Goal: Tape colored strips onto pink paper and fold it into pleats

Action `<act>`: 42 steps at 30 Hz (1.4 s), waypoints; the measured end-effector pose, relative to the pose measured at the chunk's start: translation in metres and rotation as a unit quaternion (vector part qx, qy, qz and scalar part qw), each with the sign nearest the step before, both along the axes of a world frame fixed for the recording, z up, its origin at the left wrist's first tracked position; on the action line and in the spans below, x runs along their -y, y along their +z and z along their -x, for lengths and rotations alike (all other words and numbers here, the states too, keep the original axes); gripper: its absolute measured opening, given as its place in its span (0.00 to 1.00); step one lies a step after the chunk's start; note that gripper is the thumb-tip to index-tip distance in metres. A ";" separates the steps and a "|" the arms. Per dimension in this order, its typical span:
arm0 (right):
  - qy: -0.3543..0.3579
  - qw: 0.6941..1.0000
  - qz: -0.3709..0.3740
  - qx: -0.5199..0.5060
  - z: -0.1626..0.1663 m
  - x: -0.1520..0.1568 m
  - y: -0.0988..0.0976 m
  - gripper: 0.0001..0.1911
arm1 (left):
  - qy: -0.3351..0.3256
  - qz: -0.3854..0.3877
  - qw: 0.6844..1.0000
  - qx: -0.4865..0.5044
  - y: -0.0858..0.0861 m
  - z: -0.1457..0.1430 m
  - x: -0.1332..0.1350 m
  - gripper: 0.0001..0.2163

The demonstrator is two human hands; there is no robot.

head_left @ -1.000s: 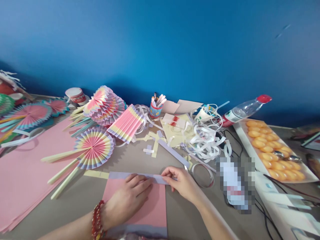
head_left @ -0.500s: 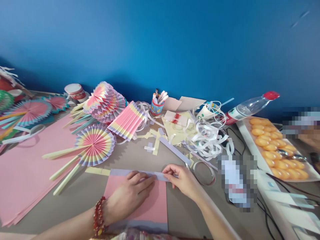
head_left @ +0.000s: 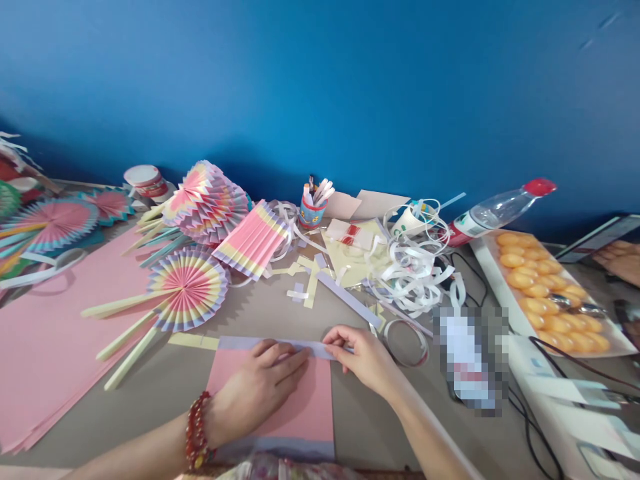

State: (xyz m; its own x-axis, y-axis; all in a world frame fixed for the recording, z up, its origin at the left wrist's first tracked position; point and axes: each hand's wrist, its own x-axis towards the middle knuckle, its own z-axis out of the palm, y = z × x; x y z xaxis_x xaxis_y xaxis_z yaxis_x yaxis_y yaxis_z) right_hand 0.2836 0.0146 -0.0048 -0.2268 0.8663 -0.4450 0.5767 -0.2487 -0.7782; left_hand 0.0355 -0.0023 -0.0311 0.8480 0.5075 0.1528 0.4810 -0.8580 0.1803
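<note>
A pink paper sheet (head_left: 305,410) lies in front of me, with a lavender strip along its top edge and another along its bottom edge. My left hand (head_left: 263,383) rests flat on it, fingers stretched toward the top strip and pressing near it. At the sheet's upper right corner, my right hand (head_left: 357,353) pinches the end of the lavender paper strip (head_left: 316,348) between thumb and fingers. A pale yellow strip (head_left: 193,341) lies just left of the sheet's top corner.
Folded paper fans (head_left: 186,290) and stacked pink sheets (head_left: 45,347) lie left. Behind are a pen cup (head_left: 313,212) and curled white strips (head_left: 407,280). A tape roll (head_left: 407,343), a blurred-out object (head_left: 470,367), a bottle (head_left: 493,215) and a tray of yellow food (head_left: 533,287) stand right. Another person's hand (head_left: 620,259) shows far right.
The view has shifted very slightly. Both hands keep the same place on the paper and strip.
</note>
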 end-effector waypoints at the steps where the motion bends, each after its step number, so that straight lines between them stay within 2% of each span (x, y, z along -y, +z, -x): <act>1: 0.001 1.000 -0.004 0.010 0.000 0.000 0.001 0.06 | -0.001 -0.003 1.000 -0.001 0.000 0.000 0.000 0.12; 8: 0.013 0.987 -0.103 0.122 0.003 0.007 0.004 0.05 | 0.000 0.002 1.000 -0.003 0.000 0.000 0.000 0.14; 16: 0.005 0.980 -0.136 0.148 0.004 0.011 -0.002 0.03 | -0.004 0.007 1.000 -0.007 -0.001 0.001 0.001 0.14; 42: 0.000 0.979 -0.141 0.150 0.006 0.007 -0.003 0.03 | -0.012 -0.008 1.000 -0.020 -0.003 0.002 0.001 0.17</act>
